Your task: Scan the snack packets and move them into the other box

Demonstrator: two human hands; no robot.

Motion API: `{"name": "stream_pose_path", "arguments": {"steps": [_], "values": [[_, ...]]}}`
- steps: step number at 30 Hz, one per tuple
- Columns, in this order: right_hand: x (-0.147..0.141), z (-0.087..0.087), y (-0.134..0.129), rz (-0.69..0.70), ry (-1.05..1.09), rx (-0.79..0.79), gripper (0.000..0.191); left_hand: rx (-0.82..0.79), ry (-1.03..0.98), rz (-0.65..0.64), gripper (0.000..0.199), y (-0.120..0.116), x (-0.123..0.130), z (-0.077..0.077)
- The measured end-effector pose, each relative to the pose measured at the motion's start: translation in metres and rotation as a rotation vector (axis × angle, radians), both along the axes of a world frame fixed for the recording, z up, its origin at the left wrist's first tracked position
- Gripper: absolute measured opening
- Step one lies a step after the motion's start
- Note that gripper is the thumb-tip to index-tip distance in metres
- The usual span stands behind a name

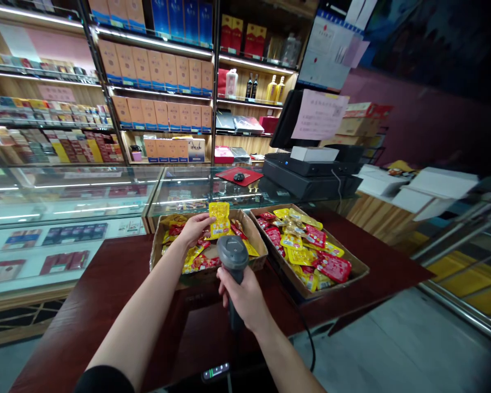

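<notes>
My left hand (197, 229) pinches a yellow snack packet (220, 219) by its left edge, holding it upright over the left cardboard box (258, 246). In my right hand (242, 292) is a dark grey barcode scanner (233, 252), gripped by its handle, with its head just in front of the packet. Red and yellow packets lie in the left box, partly hidden by my hands and the scanner. Beside it, the right cardboard box (358, 271) holds a heap of similar packets, a red packet (333, 266) among those on top.
Both boxes rest on a dark red table (118, 284). Behind it stand a glass display counter (85, 188), a mouse (239, 177) on a red pad and a monitor (288, 117) over a black cash drawer (298, 177). A black cable (311, 338) hangs near the front edge. A metal railing (466, 245) is at right.
</notes>
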State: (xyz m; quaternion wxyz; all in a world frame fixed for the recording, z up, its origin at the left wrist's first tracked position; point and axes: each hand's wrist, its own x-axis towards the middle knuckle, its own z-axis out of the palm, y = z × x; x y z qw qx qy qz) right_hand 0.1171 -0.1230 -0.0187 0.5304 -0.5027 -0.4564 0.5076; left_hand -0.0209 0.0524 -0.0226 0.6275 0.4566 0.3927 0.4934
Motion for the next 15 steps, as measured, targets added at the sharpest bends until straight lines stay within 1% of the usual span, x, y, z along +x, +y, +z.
{"name": "stream_pose_path", "arguments": {"steps": [2, 3, 5, 7, 8, 10, 13, 15], "values": [[0.009, 0.003, 0.015, -0.103, 0.000, 0.101, 0.030, -0.016, 0.000, -0.009, 0.035, -0.001, 0.001, 0.001], [0.015, 0.006, 0.025, -0.175, -0.004, 0.134, 0.028, -0.022, -0.011, -0.029, 0.035, -0.002, 0.003, 0.001], [0.028, 0.012, 0.047, -0.263, 0.058, 0.126, 0.028, -0.043, -0.025, -0.088, 0.034, -0.006, 0.008, 0.000], [0.041, 0.019, 0.069, -0.230, 0.150, 0.084, 0.027, -0.085, -0.007, -0.148, 0.033, -0.009, 0.015, 0.000], [0.048, 0.022, 0.078, -0.195, 0.188, 0.038, 0.026, -0.113, 0.007, -0.173, 0.033, -0.011, 0.020, 0.000], [0.063, 0.028, 0.092, -0.154, 0.246, -0.039, 0.021, -0.173, 0.026, -0.196, 0.032, -0.013, 0.033, 0.002], [0.091, 0.036, 0.102, -0.135, 0.318, -0.107, 0.013, -0.234, 0.019, -0.199, 0.029, -0.013, 0.061, 0.010], [0.116, 0.042, 0.103, -0.127, 0.364, -0.146, 0.008, -0.247, 0.019, -0.222, 0.026, -0.014, 0.087, 0.019]]}}
